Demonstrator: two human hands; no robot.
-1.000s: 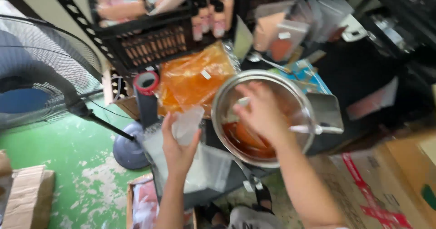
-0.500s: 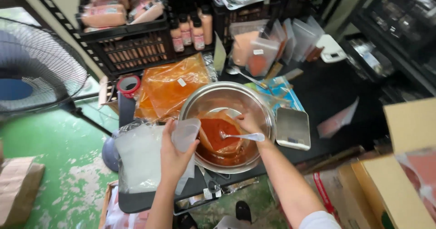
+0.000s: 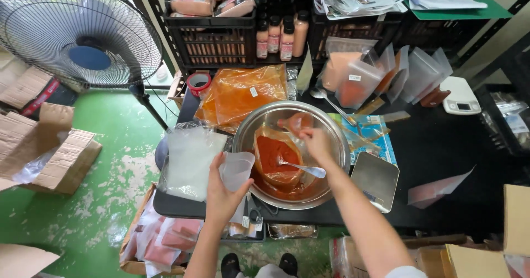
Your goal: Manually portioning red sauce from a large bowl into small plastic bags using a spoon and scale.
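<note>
My left hand (image 3: 222,192) holds a small clear plastic cup (image 3: 237,169) upright beside the left rim of a steel mixing bowl (image 3: 248,132). Inside the bowl lies a clear bag of red-orange sauce (image 3: 272,155), with more sauce pooled around it. My right hand (image 3: 316,143) reaches into the bowl from the right and grips a metal spoon (image 3: 302,169) whose tip rests in the sauce. The bowl stands on a black table (image 3: 441,162).
A stack of clear bags (image 3: 190,159) lies left of the bowl. Behind it is a large orange sauce bag (image 3: 243,93), a red tape roll (image 3: 199,82), crates with bottles (image 3: 279,35) and filled pouches (image 3: 359,79). A small scale (image 3: 376,180) sits right; a standing fan (image 3: 83,35) stands left.
The view has steadied and lifted back. My right hand has moved from over the bowl's middle down into it with the spoon. My left hand has kept the cup by the rim.
</note>
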